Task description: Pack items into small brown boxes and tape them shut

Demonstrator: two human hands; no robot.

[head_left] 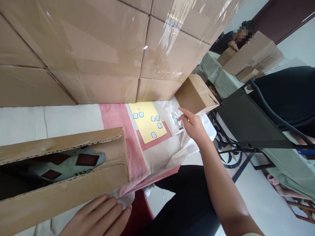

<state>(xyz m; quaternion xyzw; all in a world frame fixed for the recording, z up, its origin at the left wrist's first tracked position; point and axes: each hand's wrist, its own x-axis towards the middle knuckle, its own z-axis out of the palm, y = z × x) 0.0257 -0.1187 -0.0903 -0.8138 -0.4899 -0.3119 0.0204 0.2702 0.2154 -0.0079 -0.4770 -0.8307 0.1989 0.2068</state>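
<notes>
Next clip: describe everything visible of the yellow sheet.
The yellow sheet is a pale, plain rectangle, paper by the look, lying flat on the pink-and-white cloth. Six small white labels with blue edges sit scattered on it. One short end lies close to the stacked cardboard boxes. A white packet lies beside it; the right hand reaches the packet, off the sheet.

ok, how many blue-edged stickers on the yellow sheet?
6 stickers on the yellow sheet: two side by side at its upper left, two side by side mid-sheet, one just below those, one lowest. None looks hidden.
</notes>
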